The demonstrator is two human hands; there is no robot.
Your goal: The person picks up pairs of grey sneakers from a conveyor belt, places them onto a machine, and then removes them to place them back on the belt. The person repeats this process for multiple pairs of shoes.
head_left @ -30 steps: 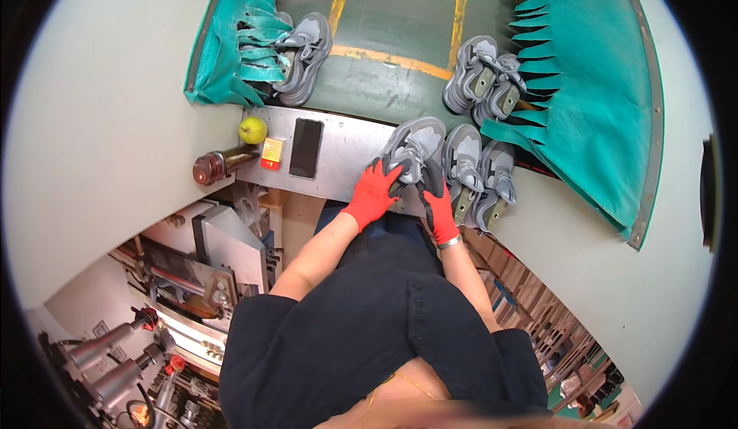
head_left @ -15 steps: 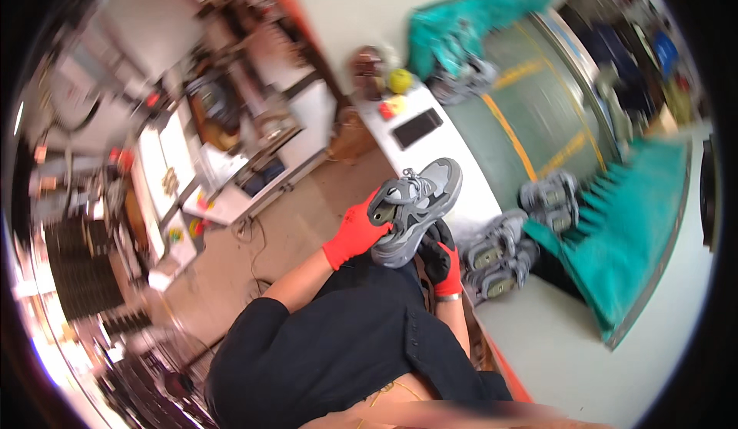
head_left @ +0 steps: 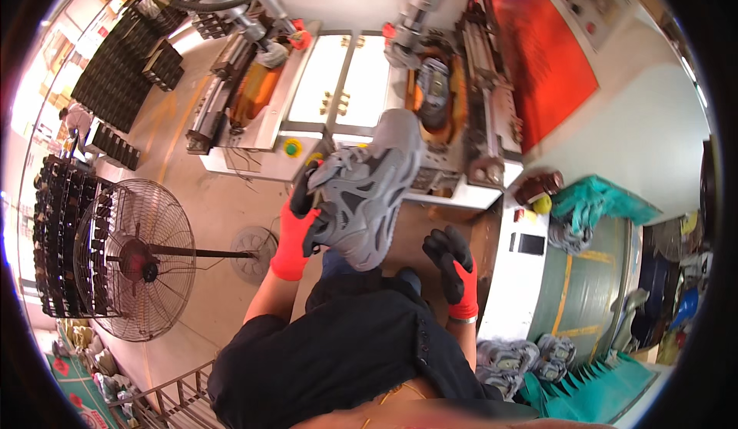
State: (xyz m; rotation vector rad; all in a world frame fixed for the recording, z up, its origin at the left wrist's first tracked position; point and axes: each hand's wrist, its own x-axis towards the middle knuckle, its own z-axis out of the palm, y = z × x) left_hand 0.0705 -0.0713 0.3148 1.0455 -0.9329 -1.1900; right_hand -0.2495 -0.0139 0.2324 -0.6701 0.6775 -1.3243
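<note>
Sneaker (head_left: 367, 191) gripped in left hand (head_left: 296, 225), right hand (head_left: 453, 260) just beside.

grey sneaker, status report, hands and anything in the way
Left hand gripping grey sneaker, held up ahead of the body. Right hand empty, fingers curled, clear of the shoe. Press machine ahead, another shoe in it; nothing between.

Bare floor (head_left: 223, 206) open on the left as far as the standing fan (head_left: 134, 256), grey sneaker (head_left: 369, 187) filling the space ahead, press machine (head_left: 430, 98) blocking beyond it, white table (head_left: 511, 275) closing the right side.
</note>
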